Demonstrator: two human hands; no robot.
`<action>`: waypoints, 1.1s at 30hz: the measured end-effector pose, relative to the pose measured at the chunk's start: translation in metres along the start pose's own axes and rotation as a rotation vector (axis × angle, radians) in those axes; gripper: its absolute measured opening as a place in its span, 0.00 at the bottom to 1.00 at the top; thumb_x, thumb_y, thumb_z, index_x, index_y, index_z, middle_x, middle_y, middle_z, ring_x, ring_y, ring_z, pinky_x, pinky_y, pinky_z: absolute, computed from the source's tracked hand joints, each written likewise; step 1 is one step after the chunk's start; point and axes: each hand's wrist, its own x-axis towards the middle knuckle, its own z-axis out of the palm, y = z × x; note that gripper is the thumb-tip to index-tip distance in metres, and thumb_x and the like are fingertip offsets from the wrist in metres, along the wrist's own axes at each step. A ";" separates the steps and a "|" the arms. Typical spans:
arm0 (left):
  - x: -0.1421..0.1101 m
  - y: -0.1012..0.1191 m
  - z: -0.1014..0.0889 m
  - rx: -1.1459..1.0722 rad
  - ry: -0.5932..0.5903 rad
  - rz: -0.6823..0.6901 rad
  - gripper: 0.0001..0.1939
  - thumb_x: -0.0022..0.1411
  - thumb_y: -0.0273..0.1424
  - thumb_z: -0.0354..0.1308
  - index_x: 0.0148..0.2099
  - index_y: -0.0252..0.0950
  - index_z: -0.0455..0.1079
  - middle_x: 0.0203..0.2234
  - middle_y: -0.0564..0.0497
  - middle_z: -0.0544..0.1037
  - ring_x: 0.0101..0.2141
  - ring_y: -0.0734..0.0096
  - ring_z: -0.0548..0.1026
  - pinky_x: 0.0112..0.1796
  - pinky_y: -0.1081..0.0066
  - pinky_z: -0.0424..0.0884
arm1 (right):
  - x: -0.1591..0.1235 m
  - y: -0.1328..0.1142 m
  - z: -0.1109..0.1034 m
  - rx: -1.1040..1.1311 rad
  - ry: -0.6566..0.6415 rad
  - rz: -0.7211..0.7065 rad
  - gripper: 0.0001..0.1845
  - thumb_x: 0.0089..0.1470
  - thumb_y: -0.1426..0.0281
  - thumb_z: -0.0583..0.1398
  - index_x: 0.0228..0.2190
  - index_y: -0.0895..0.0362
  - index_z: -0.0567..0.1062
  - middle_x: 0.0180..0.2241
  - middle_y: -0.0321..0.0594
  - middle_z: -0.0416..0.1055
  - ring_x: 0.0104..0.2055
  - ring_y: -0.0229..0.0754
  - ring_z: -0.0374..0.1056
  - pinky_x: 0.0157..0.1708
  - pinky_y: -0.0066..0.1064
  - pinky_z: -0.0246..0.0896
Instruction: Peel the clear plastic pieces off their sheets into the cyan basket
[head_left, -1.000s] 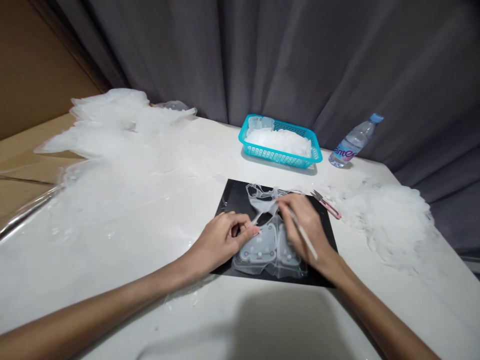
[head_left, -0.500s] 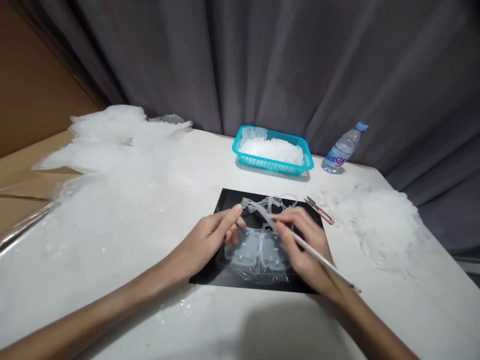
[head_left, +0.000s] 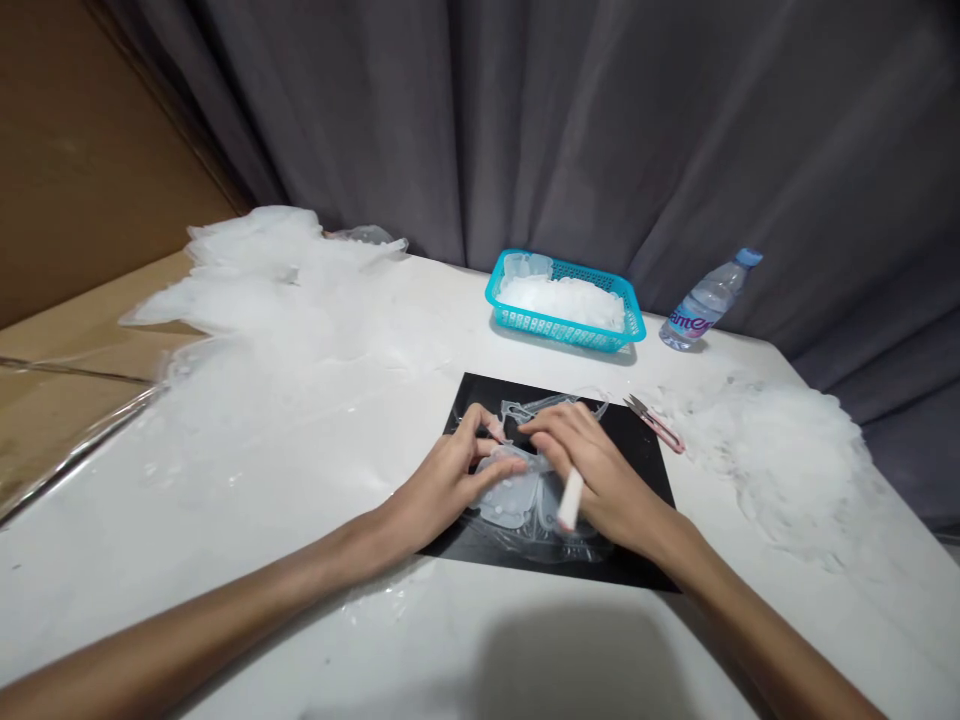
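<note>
A translucent moulded silicone sheet (head_left: pixel 517 500) lies on a black mat (head_left: pixel 645 460) in the middle of the white table. My left hand (head_left: pixel 457 475) presses on the sheet's left side, thumb and fingers pinched at its upper edge. My right hand (head_left: pixel 592 470) rests on the sheet's right side, fingers curled round a thin white stick (head_left: pixel 570 498) that points toward me. Both sets of fingertips meet near the sheet's top, where thin trimmed strips (head_left: pixel 547 405) stick out.
A turquoise basket (head_left: pixel 562 325) of clear pieces stands behind the mat, a water bottle (head_left: pixel 709 300) to its right. Small pink snips (head_left: pixel 656 422) lie by the mat's right edge. Heaps of clear scraps (head_left: pixel 780 450) cover the right side, stacked sheets (head_left: pixel 277 290) the left.
Both hands have dropped from lifting a strip to pressing on the sheet. The stick in my right hand has swung from pointing right to pointing at me.
</note>
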 end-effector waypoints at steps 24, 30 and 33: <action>-0.009 0.000 -0.008 0.314 0.059 0.125 0.14 0.75 0.41 0.53 0.37 0.40 0.61 0.22 0.58 0.69 0.24 0.73 0.67 0.29 0.71 0.60 | 0.052 0.032 0.013 -0.175 -0.008 0.134 0.08 0.69 0.72 0.55 0.35 0.54 0.71 0.37 0.42 0.75 0.44 0.48 0.65 0.44 0.37 0.61; 0.005 0.004 -0.014 -0.098 0.038 -0.106 0.16 0.68 0.46 0.62 0.44 0.37 0.70 0.27 0.53 0.78 0.31 0.66 0.78 0.33 0.70 0.70 | 0.041 0.027 -0.025 0.036 -0.019 0.124 0.10 0.68 0.61 0.59 0.38 0.54 0.74 0.41 0.39 0.76 0.45 0.45 0.67 0.45 0.36 0.61; 0.007 0.009 -0.014 -0.144 0.050 -0.101 0.17 0.67 0.45 0.63 0.44 0.35 0.75 0.31 0.51 0.79 0.32 0.68 0.77 0.33 0.70 0.71 | 0.036 0.025 -0.026 0.090 -0.188 0.109 0.10 0.64 0.61 0.64 0.41 0.54 0.77 0.40 0.38 0.77 0.44 0.45 0.68 0.44 0.36 0.62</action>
